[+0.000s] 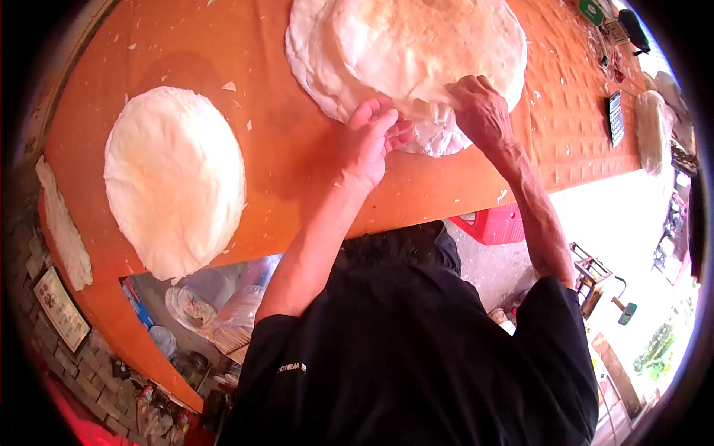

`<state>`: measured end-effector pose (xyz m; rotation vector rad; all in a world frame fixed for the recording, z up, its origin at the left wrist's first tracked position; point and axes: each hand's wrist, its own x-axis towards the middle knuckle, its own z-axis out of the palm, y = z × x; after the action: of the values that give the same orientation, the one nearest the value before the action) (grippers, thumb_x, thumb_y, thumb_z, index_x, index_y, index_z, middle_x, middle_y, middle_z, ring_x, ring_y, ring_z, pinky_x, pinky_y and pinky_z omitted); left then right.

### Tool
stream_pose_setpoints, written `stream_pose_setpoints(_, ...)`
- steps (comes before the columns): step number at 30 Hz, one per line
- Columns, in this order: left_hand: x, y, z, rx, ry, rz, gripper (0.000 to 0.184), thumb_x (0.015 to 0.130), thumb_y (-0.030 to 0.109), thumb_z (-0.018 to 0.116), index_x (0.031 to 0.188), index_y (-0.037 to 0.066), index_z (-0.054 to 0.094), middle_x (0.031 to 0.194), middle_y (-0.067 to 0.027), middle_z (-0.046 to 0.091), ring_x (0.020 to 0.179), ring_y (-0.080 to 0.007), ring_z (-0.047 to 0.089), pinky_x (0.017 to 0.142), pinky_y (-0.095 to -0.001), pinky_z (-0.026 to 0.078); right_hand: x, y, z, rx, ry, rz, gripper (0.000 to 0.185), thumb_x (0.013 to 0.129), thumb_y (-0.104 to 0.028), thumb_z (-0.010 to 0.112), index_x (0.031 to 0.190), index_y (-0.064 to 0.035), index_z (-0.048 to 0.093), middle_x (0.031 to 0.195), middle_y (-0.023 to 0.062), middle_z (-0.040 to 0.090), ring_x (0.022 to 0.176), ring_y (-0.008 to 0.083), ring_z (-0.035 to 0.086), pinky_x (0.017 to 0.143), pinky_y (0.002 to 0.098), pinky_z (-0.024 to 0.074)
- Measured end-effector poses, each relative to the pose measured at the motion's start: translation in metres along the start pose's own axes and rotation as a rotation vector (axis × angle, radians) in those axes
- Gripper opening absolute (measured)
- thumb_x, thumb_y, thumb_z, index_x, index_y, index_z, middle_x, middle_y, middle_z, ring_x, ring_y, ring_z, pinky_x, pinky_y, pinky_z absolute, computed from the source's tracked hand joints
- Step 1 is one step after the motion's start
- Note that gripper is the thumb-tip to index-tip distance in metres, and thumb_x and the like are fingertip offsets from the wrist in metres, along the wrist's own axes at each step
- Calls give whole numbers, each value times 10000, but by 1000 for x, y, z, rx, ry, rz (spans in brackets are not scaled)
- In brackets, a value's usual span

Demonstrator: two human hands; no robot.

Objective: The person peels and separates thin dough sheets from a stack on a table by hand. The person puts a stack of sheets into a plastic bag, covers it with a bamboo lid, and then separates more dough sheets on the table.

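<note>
A stack of large, pale rounds (424, 44) that look like flatbread lies on the orange table, with loose, ruffled edges. My right hand (482, 111) is on the near right rim of the stack, its fingers curled down and pinching the edge of a round. Just left of it, my left hand (375, 140) hovers at the near edge, palm turned inward, with thumb and fingers apart and nothing held. Another oval, cream-coloured flatbread (175, 182) rests by itself to the left of my left arm.
Pale flakes dot the orange table covering (282, 201). A calculator (616, 119) and a plastic-wrapped bundle (653, 134) lie at the right. A long, pale folded strip (65, 223) sits along the left edge. Below the table stand a red crate (500, 225) and plastic bags (242, 312).
</note>
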<state>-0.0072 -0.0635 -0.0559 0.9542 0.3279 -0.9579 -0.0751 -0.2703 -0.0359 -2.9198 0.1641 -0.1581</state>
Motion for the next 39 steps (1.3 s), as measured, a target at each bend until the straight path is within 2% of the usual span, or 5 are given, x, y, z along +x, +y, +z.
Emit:
stream_pose_setpoints(13,11,-1,3,-160,-193,-12,229,895,126,511,1111,50,502,1006,-70,619,769,-216,631,579,-253,463,-14,-18,10,-9,109,0,474,698,-281,701,1125,-103,597,1155,109,529,1061,313,497,791,436,432)
stream_pose_setpoints(18,4,7,4,-87,-208,-21,241,900,138,504,1118,34,511,1033,-96,625,754,-188,625,591,-243,460,10,18,15,-106,118,-91,288,704,-80,568,978,-143,630,845,59,624,829,238,597,692,357,491)
stream_pose_setpoints(22,-31,6,-20,256,79,-27,332,899,178,526,1176,-3,489,1051,-131,625,772,-178,632,614,-248,469,44,-1,-109,-185,376,71,250,798,-89,517,981,-167,667,800,89,660,695,271,646,568,362,519)
stream_pose_setpoints(29,-40,6,-41,137,150,-67,352,899,147,539,1206,-11,477,1021,-117,637,872,-209,654,673,-268,511,8,-32,-1,-108,-282,71,239,722,-55,539,919,-119,657,826,96,643,812,291,613,697,403,504)
stream_pose_setpoints(39,-32,-12,-27,-200,30,-209,123,898,123,524,970,30,563,899,-99,632,795,-220,661,601,-266,502,-13,-40,-5,42,-148,91,239,741,-87,582,964,-101,667,867,86,642,864,277,609,735,372,499)
